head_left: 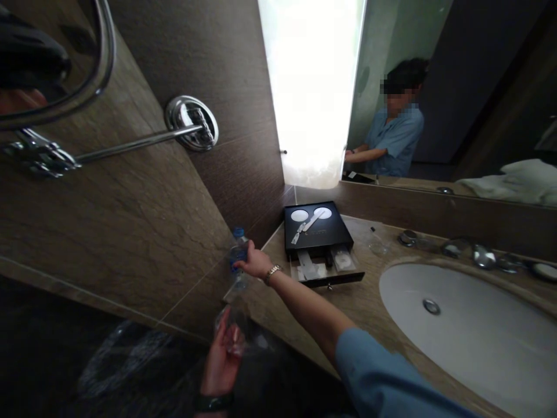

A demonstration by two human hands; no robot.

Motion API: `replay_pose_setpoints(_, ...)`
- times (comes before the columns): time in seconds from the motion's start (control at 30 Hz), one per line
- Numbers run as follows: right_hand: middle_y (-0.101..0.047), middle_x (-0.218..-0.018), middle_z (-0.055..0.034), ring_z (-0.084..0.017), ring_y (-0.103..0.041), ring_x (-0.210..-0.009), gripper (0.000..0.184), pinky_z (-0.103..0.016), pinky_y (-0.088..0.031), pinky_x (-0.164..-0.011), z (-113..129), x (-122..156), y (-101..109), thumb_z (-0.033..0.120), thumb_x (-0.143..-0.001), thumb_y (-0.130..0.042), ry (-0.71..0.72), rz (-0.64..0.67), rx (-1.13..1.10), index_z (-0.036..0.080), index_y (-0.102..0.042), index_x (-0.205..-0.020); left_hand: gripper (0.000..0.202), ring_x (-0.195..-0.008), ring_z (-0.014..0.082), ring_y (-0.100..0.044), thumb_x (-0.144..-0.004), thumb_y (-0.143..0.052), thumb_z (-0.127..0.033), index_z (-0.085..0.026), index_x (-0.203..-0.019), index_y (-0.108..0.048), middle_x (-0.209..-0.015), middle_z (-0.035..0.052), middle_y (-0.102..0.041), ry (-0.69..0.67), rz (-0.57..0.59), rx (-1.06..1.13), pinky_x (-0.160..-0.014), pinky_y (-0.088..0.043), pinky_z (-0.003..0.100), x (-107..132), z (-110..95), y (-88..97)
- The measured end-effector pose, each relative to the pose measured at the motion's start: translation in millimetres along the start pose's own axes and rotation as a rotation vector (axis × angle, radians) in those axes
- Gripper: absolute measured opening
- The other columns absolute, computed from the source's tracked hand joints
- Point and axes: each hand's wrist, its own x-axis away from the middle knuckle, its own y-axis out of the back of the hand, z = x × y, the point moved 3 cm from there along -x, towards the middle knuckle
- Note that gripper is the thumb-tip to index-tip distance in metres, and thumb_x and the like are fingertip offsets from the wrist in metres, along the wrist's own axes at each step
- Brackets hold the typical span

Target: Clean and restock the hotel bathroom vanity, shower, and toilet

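Here, at a stone bathroom counter (374,302), my right hand (255,262) reaches across to the far left corner and closes its fingers around a small water bottle (238,255) with a blue cap. The bottle stands upright at the very edge of the counter, right against the brown tiled wall (143,232). A gold watch (272,271) sits on that wrist, and my blue sleeve (383,377) fills the lower foreground.

My left hand (226,354) is lower down, off the counter's edge, palm up with fingers curled around a clear glass (232,334); the glass is see-through and dim, so its exact shape is hard to make out. A dark watch (213,402) bands that wrist.

Just beside my right hand, toward the mirror, a black tray box (317,227) rests on the counter with two white round pads on its lid and its small drawer (326,270) pulled open. The white oval sink (470,325) lies to the right, with chrome taps (478,254) along its back rim.

Above the counter, a glowing light panel (311,87) stands next to the mirror (456,87), which reflects a person in a blue shirt. A chrome rail (130,142) juts from the wall at upper left.
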Motion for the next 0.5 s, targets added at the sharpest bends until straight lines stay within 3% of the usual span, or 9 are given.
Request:
replay_pose_setpoints(0.1, -0.07, -0.127, -0.0166, -0.028, -0.067, -0.116, 0.064, -0.036, -0.055, -0.09, -8, 0, 28, 0.056, -0.098, -0.054, 0.069, -0.043, 0.191, 0.014, -0.046, -0.146, 0.032, -0.031, 0.0046, -0.038, -0.103, -0.043, -0.014, -0.029, -0.12, -0.066, -0.052, -0.0088, -0.041, 0.008, -0.022, 0.019, -0.031, -0.028, 0.01, 3, 5, 8.3)
replay_pose_setpoints(0.2, -0.063, -0.141, -0.0082, -0.025, -0.055, -0.131, 0.033, -0.034, -0.05, -0.101, -34, -4, 74, 0.039, -0.101, -0.055, 0.134, -0.086, 0.322, 0.023, -0.065, -0.127, 0.029, -0.032, 0.0041, -0.038, -0.103, -0.044, -0.016, -0.028, -0.116, -0.067, -0.053, -0.0088, -0.04, 0.018, -0.04, 0.03, -0.032, -0.028, 0.01, 5, 9, 14.2)
replay_pose_setpoints(0.3, -0.06, -0.143, -0.0092, -0.029, -0.048, -0.135, 0.03, -0.04, -0.046, -0.105, -84, -7, 122, 0.025, -0.098, -0.057, 0.073, -0.111, 0.4, 0.022, -0.069, -0.125, 0.028, -0.032, 0.0039, -0.038, -0.103, -0.044, -0.016, -0.027, -0.115, -0.067, -0.054, -0.0087, -0.039, 0.021, -0.054, 0.045, -0.032, -0.027, 0.01, 7, 11, 18.5)
replay_pose_setpoints(0.37, -0.062, -0.14, -0.0139, -0.034, -0.048, -0.134, 0.032, -0.044, -0.046, -0.104, -117, -4, 140, 0.028, -0.098, -0.059, 0.017, -0.106, 0.449, 0.02, -0.07, -0.127, 0.029, -0.032, 0.0042, -0.038, -0.102, -0.044, -0.015, -0.026, -0.116, -0.067, -0.054, -0.0086, -0.038, 0.021, -0.055, 0.052, -0.033, -0.027, 0.011, 7, 13, 20.3)
replay_pose_setpoints(0.5, -0.057, -0.143, -0.0141, -0.034, -0.049, -0.132, 0.041, -0.043, -0.045, -0.105, -150, 7, 131, 0.043, -0.098, -0.06, 0.024, -0.085, 0.506, 0.024, -0.066, -0.134, 0.03, -0.032, 0.0043, -0.037, -0.101, -0.045, -0.013, -0.026, -0.119, -0.066, -0.054, -0.0086, -0.038, 0.024, -0.085, 0.037, -0.033, -0.025, 0.011, 8, 17, 18.6)
